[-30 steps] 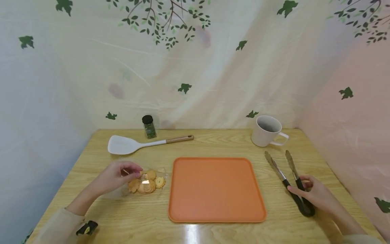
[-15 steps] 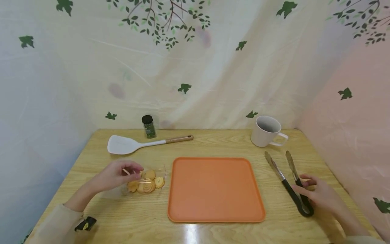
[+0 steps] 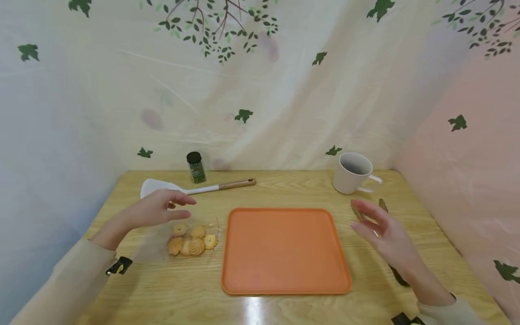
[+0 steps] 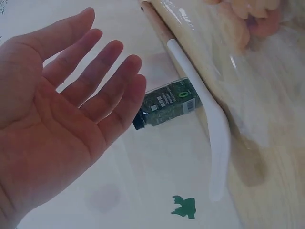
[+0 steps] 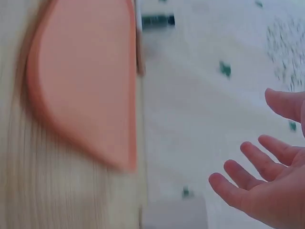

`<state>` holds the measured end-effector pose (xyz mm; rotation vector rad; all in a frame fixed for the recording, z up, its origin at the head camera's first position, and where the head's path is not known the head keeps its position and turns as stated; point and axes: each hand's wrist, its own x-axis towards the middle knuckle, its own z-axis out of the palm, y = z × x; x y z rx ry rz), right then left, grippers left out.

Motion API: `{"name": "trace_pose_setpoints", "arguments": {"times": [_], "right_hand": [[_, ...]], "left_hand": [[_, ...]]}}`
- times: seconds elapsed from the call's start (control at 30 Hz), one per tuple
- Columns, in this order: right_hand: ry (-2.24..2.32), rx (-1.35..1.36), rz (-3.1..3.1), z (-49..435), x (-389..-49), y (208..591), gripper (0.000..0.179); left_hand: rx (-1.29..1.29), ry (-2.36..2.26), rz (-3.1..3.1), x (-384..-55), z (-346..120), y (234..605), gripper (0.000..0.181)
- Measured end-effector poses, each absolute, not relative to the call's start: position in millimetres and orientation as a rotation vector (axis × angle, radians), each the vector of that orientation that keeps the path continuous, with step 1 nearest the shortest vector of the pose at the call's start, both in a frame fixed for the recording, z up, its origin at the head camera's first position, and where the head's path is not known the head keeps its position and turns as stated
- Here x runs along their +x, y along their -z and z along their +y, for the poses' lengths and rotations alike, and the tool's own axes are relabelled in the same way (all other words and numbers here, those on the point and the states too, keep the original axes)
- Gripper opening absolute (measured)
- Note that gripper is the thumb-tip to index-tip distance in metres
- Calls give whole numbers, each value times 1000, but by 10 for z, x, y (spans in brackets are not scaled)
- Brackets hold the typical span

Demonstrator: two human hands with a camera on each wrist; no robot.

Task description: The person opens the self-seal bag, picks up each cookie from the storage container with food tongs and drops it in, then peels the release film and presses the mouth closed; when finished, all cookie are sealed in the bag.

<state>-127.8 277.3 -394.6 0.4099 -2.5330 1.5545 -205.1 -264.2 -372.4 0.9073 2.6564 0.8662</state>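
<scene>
My left hand (image 3: 152,210) is raised above the table with relaxed, spread fingers and holds nothing. Just below and right of it lies a clear plastic bag of several cookies (image 3: 197,247). The white spatula (image 3: 233,184) is behind this hand, its blade partly covered. On the right, my right hand (image 3: 387,239) hovers over the tongs (image 3: 383,205) with fingers loosely extended and nothing in them. It hides most of the tongs; only the tips and part of the black handle show. In the right wrist view the right hand's fingers (image 5: 248,179) are spread apart.
An orange tray (image 3: 286,253) lies mid-table between the hands. At the back right stands a white mug (image 3: 351,176); a spice jar with a black cap (image 3: 197,169) is at the back left. A leaf-patterned curtain (image 3: 280,104) hangs behind the table.
My left hand has lifted off the cookie bag, moving up and away. My right hand has left the tongs' handles and risen up and to the left; the tongs stay on the table.
</scene>
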Motion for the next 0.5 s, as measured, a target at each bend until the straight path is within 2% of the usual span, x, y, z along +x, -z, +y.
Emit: {"name": "trace_pose_setpoints", "arguments": {"times": [0.3, 0.5], "right_hand": [[-2063, 698, -2519, 1611, -1330, 4120, 52], [-2678, 586, -2535, 844, -1262, 4268, 49]], "left_hand": [[904, -725, 2434, -2382, -2444, 3802, 43], [843, -775, 2280, -2555, -2353, 3976, 36]]}}
